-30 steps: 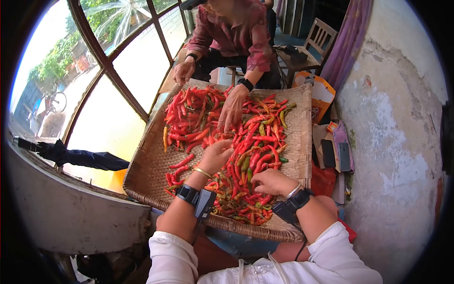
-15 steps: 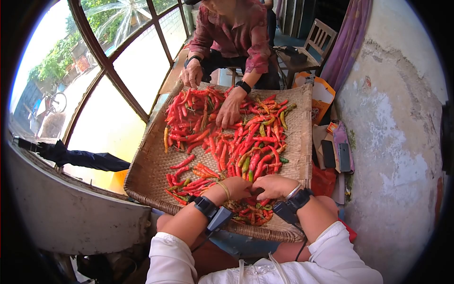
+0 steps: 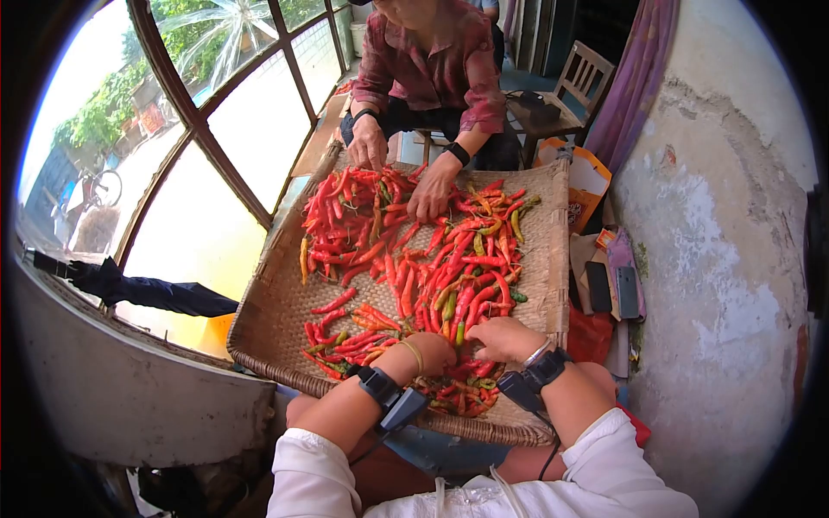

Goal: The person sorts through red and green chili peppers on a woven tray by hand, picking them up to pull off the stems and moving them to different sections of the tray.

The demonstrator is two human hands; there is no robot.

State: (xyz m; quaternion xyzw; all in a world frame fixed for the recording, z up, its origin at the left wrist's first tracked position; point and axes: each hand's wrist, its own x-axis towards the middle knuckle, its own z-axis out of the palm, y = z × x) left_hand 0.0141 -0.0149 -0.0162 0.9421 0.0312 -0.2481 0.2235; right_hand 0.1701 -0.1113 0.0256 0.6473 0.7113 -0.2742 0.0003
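Observation:
Red, orange and green chili peppers [image 3: 449,268] lie in a woven tray [image 3: 276,319] across my lap. At its near end, my left hand [image 3: 433,354] is closed, fingers curled down among the peppers; its fingertips are hidden. Close beside it, my right hand [image 3: 505,339] pinches at a chili pepper, its fingertips partly covered. A smaller group of peppers [image 3: 462,397] lies below my hands, toward the near rim. Another group [image 3: 345,341] lies left of my left hand.
Across the tray, another person's hands [image 3: 369,142] [image 3: 432,190] work at the far pepper heap. A folded dark umbrella [image 3: 173,289] lies on the left. Two phones [image 3: 628,292] and bags [image 3: 591,332] sit by the right wall. A wooden chair [image 3: 579,82] stands behind.
My hands, close together before, have moved slightly apart, staying low over the peppers. The other person's hand at the heap has shifted a little toward the far right.

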